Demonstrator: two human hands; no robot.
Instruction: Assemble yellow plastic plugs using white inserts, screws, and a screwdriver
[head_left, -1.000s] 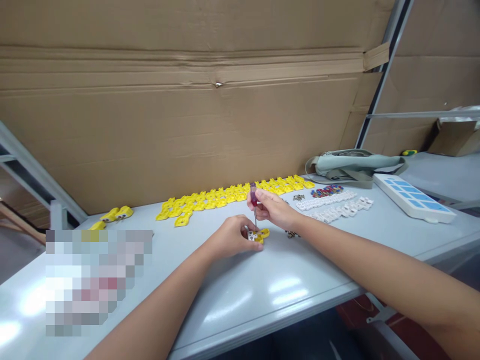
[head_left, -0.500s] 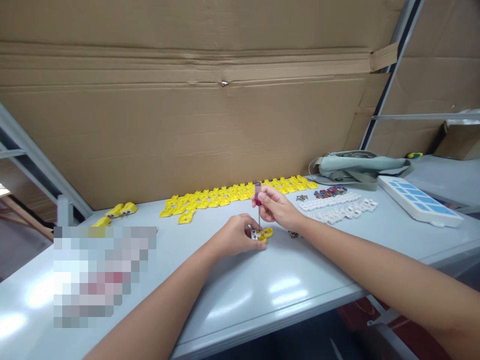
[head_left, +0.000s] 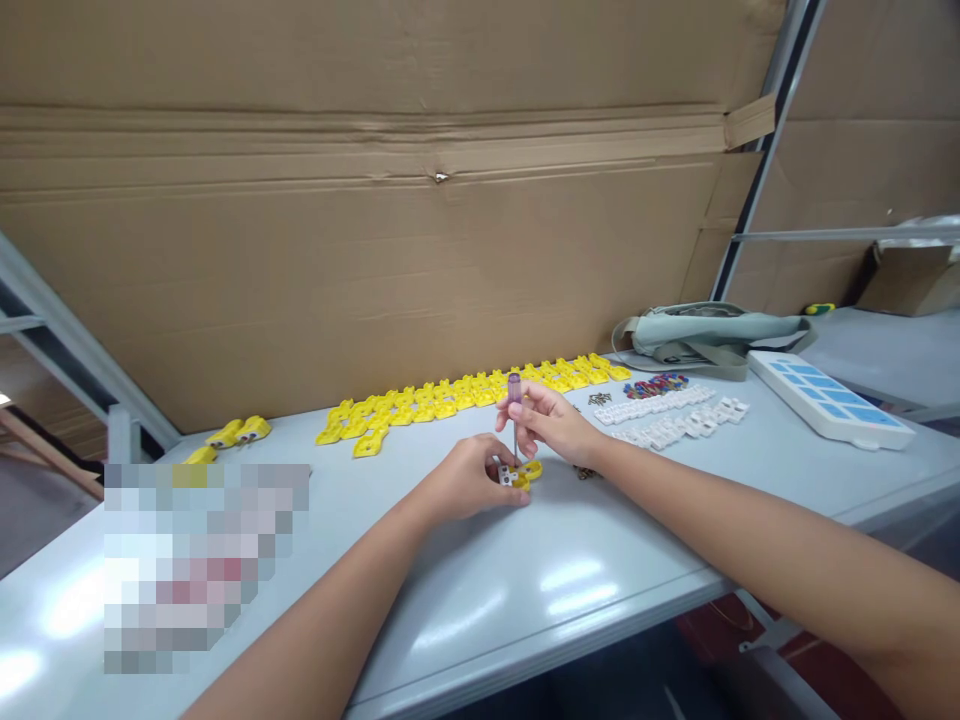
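Near the middle of the table, my left hand (head_left: 476, 478) is closed around a small yellow plastic casing (head_left: 532, 470), which has a white piece (head_left: 507, 476) set in it. My right hand (head_left: 546, 415) grips a screwdriver (head_left: 514, 388) with a purple translucent handle. The screwdriver stands upright, its shaft pointing down to the casing; the exact contact of its tip is too small to make out. Small brass-coloured screws (head_left: 583, 472) lie just right of the casing, partly behind my right forearm.
Rows of yellow casings (head_left: 442, 400) line the cardboard wall. White parts (head_left: 679, 425), red and blue pieces (head_left: 656, 385) and more screws (head_left: 599, 399) lie to the right, before a green bag (head_left: 705, 330) and a white-blue box (head_left: 832, 398). Yellow units (head_left: 253, 429) sit left, behind a blurred patch.
The fingers of my right hand have shifted on the screwdriver handle, lower and more opened out. My left hand keeps the casing in place. The whole view has moved slightly.
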